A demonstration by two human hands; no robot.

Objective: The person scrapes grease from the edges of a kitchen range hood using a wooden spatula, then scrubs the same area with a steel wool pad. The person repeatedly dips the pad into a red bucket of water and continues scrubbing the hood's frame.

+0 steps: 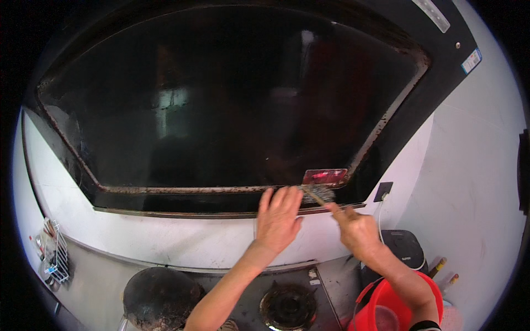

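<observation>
Above the stove, a black range hood fills the upper part of the view, with a rust-stained metal strip framing its panel. My right hand grips a thin tan handle, whose far end meets the hood's lower rim. Right by that handle lies a grey, wiry scouring pad or bristle head; how the two join is unclear. My left hand rests palm down against the hood's lower edge, fingers a little apart. A red label sits just above the tool.
Below are a gas burner and an upturned blackened wok. A red bucket stands under my right forearm, before a black rice cooker. Bottles line the right wall. A white wire rack is at left.
</observation>
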